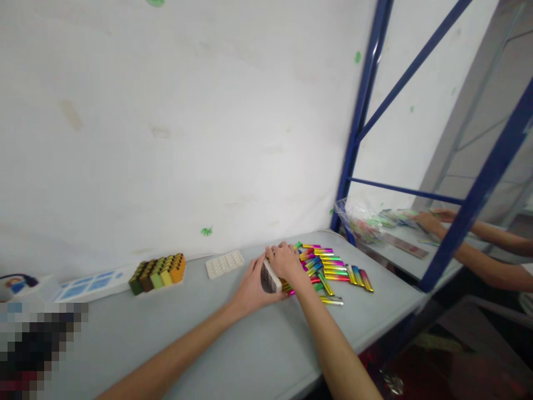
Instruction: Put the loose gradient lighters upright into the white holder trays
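Near the middle of the table, my left hand [251,289] is closed around a small white tray [272,276], tilted on edge with its dark gridded face towards me. My right hand [286,261] bends over the tray's far side, its fingers curled at the upper edge. Gold shiny pieces show under the right palm; how many is hidden. Just to the right lie many slim shiny tubes [335,266] in rainbow metallic colours, loosely heaped, some side by side.
A white tray with rows of pockets [225,264] lies by the wall. Left of it stands a block of green, brown and orange pieces [158,273], beside a white-and-blue box [94,284]. A blue metal frame [353,139] rises at right; beyond it are another person's hands [433,222] and a plastic bag [362,216].
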The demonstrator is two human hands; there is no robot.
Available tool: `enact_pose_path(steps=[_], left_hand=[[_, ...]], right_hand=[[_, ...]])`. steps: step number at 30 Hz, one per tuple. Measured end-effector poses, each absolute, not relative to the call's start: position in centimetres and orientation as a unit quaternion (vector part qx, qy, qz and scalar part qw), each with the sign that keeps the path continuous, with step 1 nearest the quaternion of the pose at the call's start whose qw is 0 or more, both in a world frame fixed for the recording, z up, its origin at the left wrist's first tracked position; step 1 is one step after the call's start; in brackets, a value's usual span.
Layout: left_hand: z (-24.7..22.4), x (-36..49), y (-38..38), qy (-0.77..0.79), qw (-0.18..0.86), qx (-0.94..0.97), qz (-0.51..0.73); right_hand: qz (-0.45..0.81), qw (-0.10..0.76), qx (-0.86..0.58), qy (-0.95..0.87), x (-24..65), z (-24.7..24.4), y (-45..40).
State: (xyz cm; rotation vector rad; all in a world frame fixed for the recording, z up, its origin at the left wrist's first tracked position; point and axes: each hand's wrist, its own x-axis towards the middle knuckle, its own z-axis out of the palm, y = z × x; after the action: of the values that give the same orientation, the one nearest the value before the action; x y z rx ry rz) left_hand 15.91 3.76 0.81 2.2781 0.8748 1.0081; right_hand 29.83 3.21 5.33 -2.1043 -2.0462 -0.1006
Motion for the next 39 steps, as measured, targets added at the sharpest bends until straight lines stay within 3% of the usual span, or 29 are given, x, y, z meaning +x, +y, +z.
enact_pose_path(steps=[10,26,32,39], left_hand=[[0.1,14.6,3.7,0.330,0.255,0.841,0.345],[0.6,14.7,3.1,0.326,0.266,0.844,0.332],[0.1,14.8,3.4,0.315,0.263,0.846,0.342],[0.6,14.7,3.0,0.332,0.273,0.841,0.328]], right_hand=[[0.020,0.101,-0.719,-0.687,34.4,4.7,5.5],[-0.009,0.211,-0.650,-0.730,34.6,5.2,4.8],[-0.013,0.109,-0.624,-0.774,31.9,3.4,5.3],[-0.007,0.122,-0.642,-0.757,35.5,3.2,5.8]])
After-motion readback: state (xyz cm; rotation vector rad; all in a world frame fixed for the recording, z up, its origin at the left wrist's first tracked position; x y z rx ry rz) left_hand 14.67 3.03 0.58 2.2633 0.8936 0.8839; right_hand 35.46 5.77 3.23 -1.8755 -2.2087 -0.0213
